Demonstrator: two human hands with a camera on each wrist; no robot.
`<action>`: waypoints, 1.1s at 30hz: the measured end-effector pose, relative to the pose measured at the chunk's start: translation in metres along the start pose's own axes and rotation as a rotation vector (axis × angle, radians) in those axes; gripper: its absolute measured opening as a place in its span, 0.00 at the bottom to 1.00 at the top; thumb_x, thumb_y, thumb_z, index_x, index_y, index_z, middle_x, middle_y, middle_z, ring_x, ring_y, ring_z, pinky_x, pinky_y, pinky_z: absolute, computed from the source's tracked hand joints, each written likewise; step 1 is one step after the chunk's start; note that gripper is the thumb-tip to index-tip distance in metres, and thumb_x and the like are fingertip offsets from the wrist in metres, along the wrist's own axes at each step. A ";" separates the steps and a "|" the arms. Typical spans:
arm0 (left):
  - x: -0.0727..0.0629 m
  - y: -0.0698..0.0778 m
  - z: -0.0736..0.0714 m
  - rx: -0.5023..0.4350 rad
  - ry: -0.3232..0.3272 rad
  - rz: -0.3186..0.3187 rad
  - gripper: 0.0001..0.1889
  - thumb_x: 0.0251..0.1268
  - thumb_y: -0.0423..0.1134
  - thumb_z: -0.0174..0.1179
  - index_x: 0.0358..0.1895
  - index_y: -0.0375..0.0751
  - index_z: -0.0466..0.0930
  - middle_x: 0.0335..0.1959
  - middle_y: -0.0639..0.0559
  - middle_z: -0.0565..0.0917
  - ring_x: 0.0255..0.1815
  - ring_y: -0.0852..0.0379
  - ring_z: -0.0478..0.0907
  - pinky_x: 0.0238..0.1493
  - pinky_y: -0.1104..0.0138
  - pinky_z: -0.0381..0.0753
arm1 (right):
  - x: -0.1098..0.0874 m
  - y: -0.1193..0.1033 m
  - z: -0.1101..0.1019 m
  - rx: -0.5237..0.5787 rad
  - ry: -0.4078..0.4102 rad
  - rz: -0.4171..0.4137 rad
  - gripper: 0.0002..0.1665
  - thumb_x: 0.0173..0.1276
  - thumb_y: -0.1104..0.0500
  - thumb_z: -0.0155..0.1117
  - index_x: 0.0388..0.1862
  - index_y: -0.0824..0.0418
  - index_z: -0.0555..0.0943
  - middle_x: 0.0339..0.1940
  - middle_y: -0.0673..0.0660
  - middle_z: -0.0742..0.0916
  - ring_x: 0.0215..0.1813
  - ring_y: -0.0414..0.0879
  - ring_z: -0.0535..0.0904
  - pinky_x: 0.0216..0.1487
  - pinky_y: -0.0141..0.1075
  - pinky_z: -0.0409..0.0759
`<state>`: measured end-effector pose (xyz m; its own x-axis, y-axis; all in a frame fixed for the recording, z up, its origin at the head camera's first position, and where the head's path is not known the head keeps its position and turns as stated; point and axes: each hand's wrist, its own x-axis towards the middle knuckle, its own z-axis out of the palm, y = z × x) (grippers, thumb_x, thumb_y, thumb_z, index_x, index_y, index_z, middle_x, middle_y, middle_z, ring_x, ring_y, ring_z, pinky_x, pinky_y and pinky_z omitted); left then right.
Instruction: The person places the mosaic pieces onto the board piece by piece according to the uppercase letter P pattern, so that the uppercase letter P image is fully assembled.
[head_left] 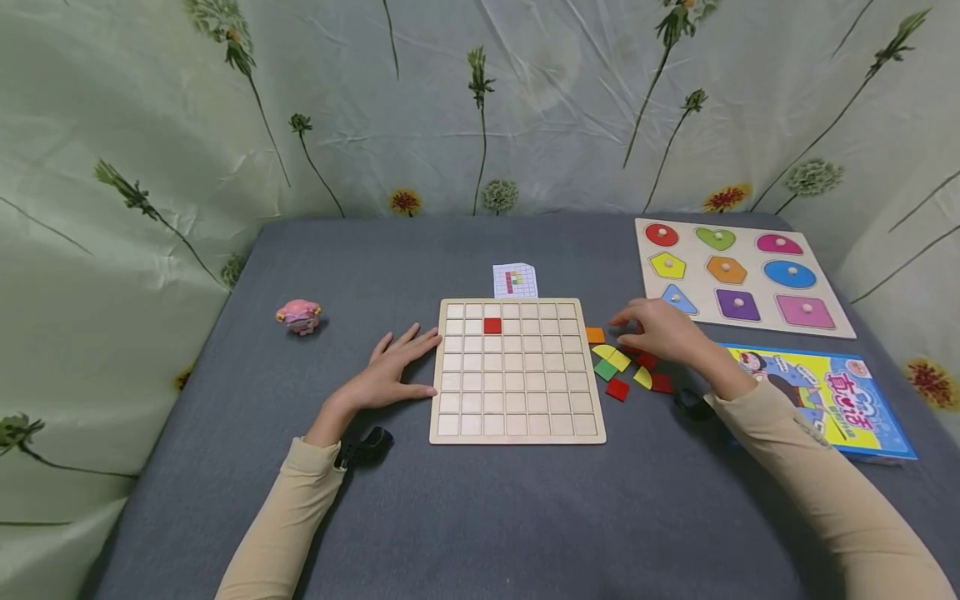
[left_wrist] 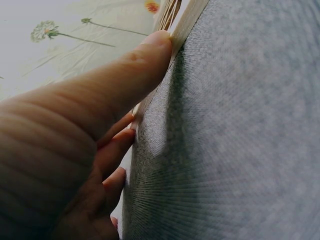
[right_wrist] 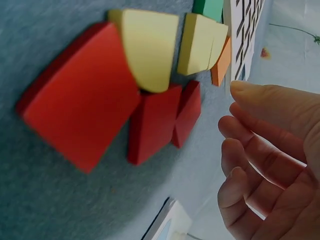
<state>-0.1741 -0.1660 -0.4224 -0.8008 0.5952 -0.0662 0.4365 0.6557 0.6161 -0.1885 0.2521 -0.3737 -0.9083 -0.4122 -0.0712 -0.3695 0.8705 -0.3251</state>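
Across the grey desk [head_left: 360, 275], the head view shows a gridded board [head_left: 510, 382] with one red square [head_left: 492, 326] in its second row, third column. At the board's far edge lies a card [head_left: 516, 282] printed with a small pattern of several coloured cells. Judged by that card, the work is barely begun: one cell filled, the rest left to do. Loose pieces [head_left: 617, 360], red, yellow, green and orange, lie off the board's right side. Above them is the right hand [head_left: 663, 331], its fingers bent; the left hand [head_left: 390, 371] spreads its fingers along the board's left edge.

From the left wrist, the thumb touches the board's pale side and the other fingers extend loosely; it seems to steady rather than grip.

From the right wrist, the fingers curve beside the pieces, thumb near the forefinger, with nothing visible held.
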 end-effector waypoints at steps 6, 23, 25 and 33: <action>-0.001 0.001 -0.001 0.003 0.007 0.003 0.42 0.56 0.47 0.65 0.73 0.42 0.55 0.75 0.42 0.56 0.78 0.39 0.41 0.71 0.39 0.30 | -0.007 0.007 0.000 0.007 -0.008 0.019 0.16 0.58 0.63 0.67 0.45 0.67 0.84 0.41 0.63 0.87 0.40 0.52 0.80 0.44 0.46 0.80; -0.002 0.002 -0.001 0.004 0.001 0.013 0.42 0.56 0.46 0.65 0.73 0.41 0.55 0.75 0.42 0.57 0.78 0.39 0.42 0.71 0.39 0.30 | -0.019 0.019 0.006 0.016 -0.040 0.056 0.17 0.57 0.60 0.69 0.45 0.67 0.84 0.38 0.62 0.86 0.33 0.45 0.75 0.33 0.32 0.73; -0.003 0.003 0.000 0.002 -0.003 0.014 0.42 0.57 0.45 0.65 0.73 0.41 0.55 0.75 0.42 0.57 0.78 0.38 0.42 0.71 0.39 0.30 | -0.019 0.018 0.007 0.016 -0.048 0.063 0.18 0.57 0.60 0.69 0.45 0.67 0.84 0.38 0.62 0.85 0.33 0.44 0.74 0.31 0.31 0.72; -0.002 0.002 -0.001 0.005 0.004 0.001 0.42 0.57 0.46 0.65 0.73 0.42 0.55 0.75 0.43 0.57 0.78 0.39 0.41 0.71 0.39 0.30 | -0.014 0.016 0.008 0.001 -0.022 0.060 0.16 0.56 0.60 0.69 0.43 0.68 0.85 0.37 0.62 0.88 0.31 0.44 0.74 0.30 0.32 0.72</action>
<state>-0.1718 -0.1664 -0.4206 -0.8021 0.5939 -0.0621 0.4392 0.6573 0.6125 -0.1805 0.2697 -0.3854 -0.9243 -0.3653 -0.1110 -0.3147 0.8935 -0.3204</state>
